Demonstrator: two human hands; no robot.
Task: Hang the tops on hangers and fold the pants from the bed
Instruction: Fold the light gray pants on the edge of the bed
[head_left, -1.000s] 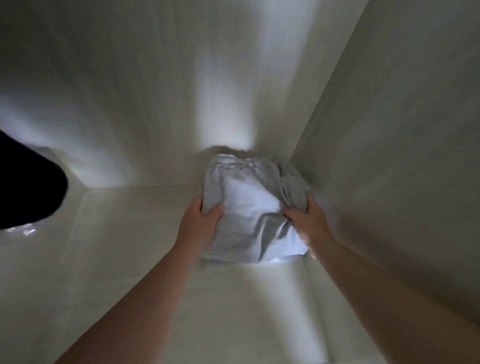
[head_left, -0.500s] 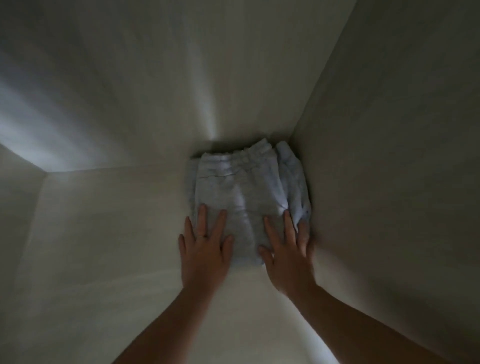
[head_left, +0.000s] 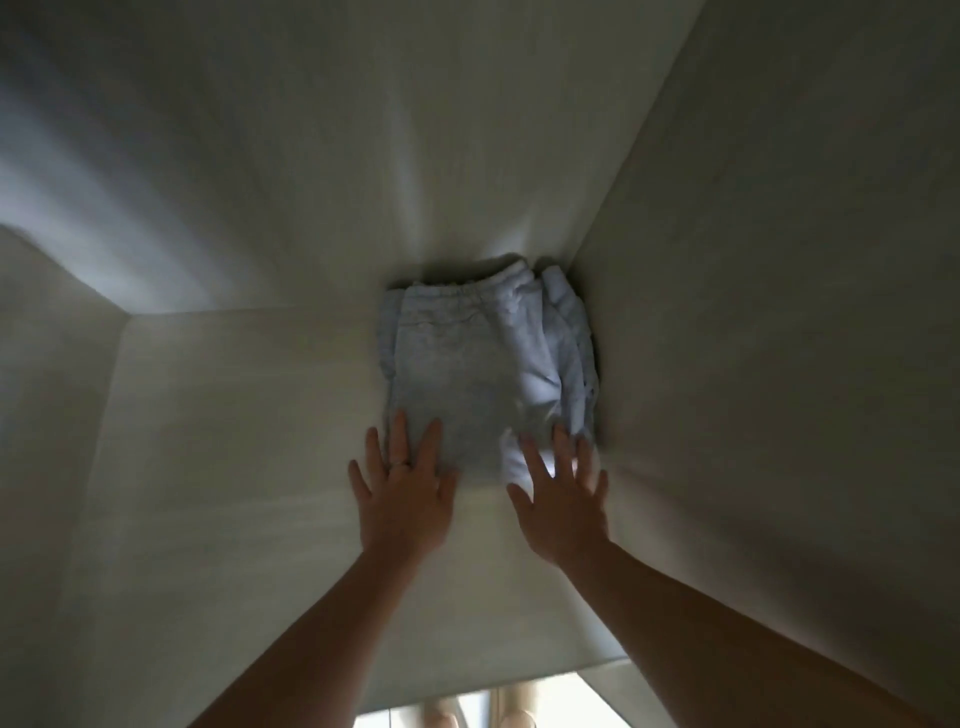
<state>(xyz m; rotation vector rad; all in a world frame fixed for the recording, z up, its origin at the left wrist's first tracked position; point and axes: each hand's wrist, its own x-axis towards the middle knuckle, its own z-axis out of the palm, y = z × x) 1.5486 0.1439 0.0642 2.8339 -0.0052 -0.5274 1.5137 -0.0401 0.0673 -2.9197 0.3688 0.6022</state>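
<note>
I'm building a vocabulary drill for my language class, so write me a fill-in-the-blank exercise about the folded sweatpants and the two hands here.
1. The folded grey sweatpants sit on the shelf, pushed against its ____ side wall.
2. Their elastic waistband points ____ from the person.
3. Fingertips of the left hand and the right hand overlap the sweatpants' ____ edge.

Missing words: right; away; near.

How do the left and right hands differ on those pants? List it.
The left hand wears a ring; the right hand shows none. The left hand lies at the near left corner of the grey pants, the right hand at the near right corner, beside the side wall. Both are flat, fingers spread, fingertips on the pants.
</note>
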